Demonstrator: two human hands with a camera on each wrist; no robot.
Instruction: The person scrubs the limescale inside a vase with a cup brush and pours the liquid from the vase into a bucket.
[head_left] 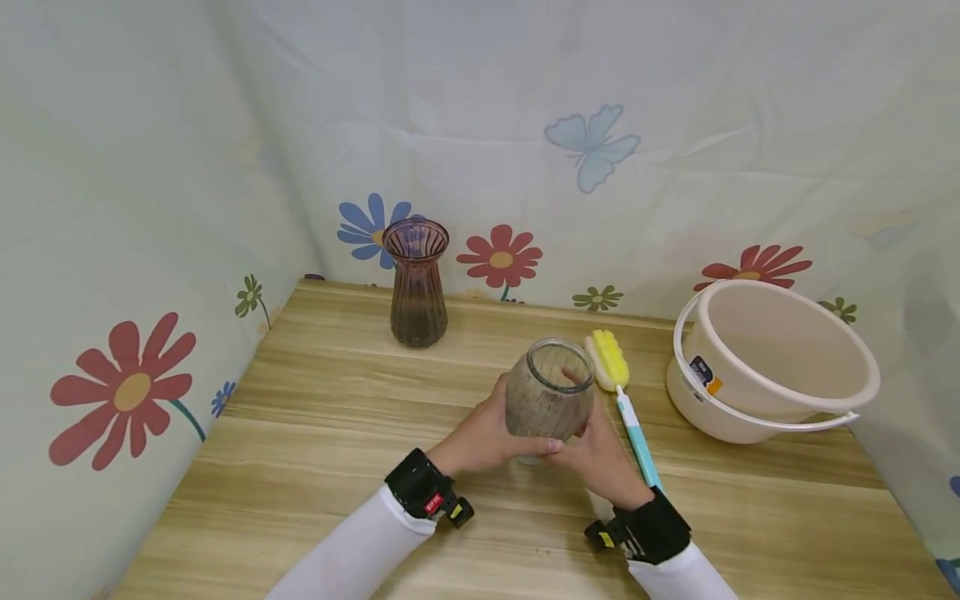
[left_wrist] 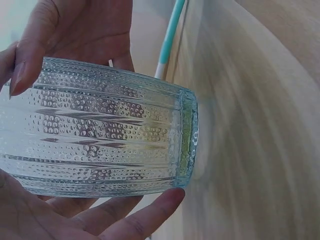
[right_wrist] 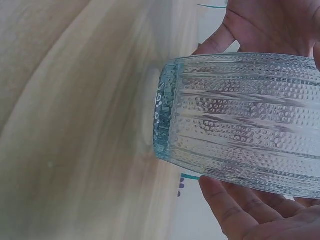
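A clear glass jar (head_left: 551,392) with a dimpled, ribbed wall is held upright between both hands over the middle of the table. My left hand (head_left: 486,429) grips its left side, and my right hand (head_left: 597,450) grips the right side. The thumbs come together at the near side of the glass. In the left wrist view the jar's thick base (left_wrist: 188,140) is close to the wood; whether it touches cannot be told. To the right lies a brush with a yellow sponge head (head_left: 611,358) and a white-and-teal handle (head_left: 637,442), its end hidden by the right wrist.
A purple-tinted fluted vase (head_left: 418,292) stands at the back left of the wooden table (head_left: 315,408). At the right is a pale bucket (head_left: 720,358), its handle lowered in front. A flower-printed cloth (head_left: 465,108) hangs behind and around the table.
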